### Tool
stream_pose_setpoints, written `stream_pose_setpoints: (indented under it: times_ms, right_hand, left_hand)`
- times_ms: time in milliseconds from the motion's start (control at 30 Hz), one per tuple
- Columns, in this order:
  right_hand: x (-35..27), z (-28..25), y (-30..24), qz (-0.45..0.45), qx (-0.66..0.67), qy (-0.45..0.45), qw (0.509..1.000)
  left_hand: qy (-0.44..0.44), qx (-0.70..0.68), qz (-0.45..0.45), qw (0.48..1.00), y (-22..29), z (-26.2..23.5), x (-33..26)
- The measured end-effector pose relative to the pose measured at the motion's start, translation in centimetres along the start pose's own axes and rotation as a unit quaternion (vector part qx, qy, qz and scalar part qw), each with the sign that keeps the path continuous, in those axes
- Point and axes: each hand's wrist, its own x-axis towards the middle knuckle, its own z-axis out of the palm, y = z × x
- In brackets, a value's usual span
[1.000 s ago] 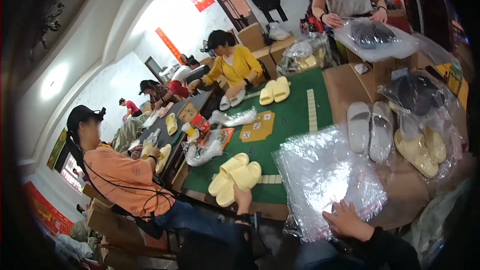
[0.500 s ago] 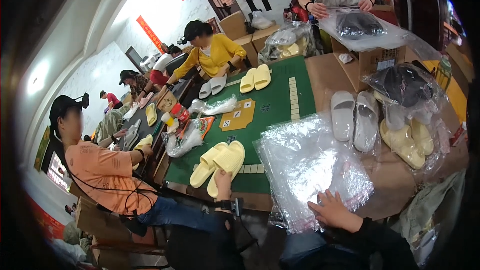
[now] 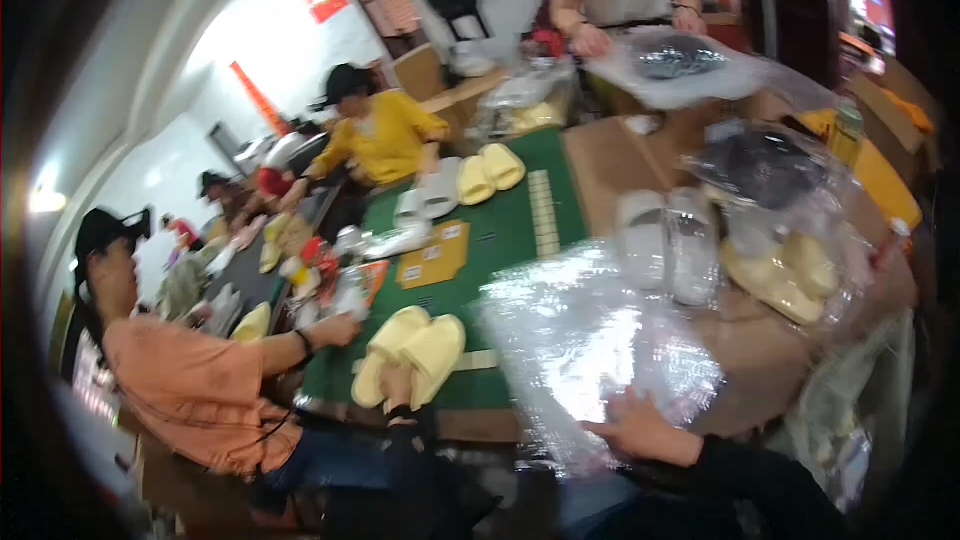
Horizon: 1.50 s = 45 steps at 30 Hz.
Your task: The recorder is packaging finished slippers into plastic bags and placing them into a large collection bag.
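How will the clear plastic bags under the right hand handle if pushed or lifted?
The clear plastic bags look see-through and wrinkled, so they are probably floppy and light. Their glossy sheen suggests layers may slip over one another if the right hand pushes.

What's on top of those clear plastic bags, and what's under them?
Your right hand is spread over the lower part of the clear plastic bags. Green tabletop shows to their left, brown surface to their right. What lies directly beneath them, and under your hand, is hidden.
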Motion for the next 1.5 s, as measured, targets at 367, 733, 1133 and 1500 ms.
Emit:
stream_pose_setpoints:
  times_ms: [367, 733, 1133, 1500]
  right_hand:
    - [0.6, 3.4, 1.7, 0.128, 0.26, 0.134, 0.948]
    - [2.7, 10.3, -0.6, 0.135, 0.018, 0.334, 0.933]
    - [-6.2, -7.8, 1.2, 0.036, 0.495, 0.12, 0.86]
    - [-2.8, -5.7, 4.4, 0.218, 0.236, 0.194, 0.927]
  left_hand:
    - [-0.169, -0.426, 0.075, 0.886, 22.0, 3.2, -14.2]
    - [-0.261, -0.219, 0.18, 0.923, 33.9, 0.5, -22.4]
    - [-0.43, -0.165, 0.128, 0.878, 34.6, 12.9, -27.3]
    - [-0.332, -0.289, 0.127, 0.889, 27.1, 7.5, -30.2]
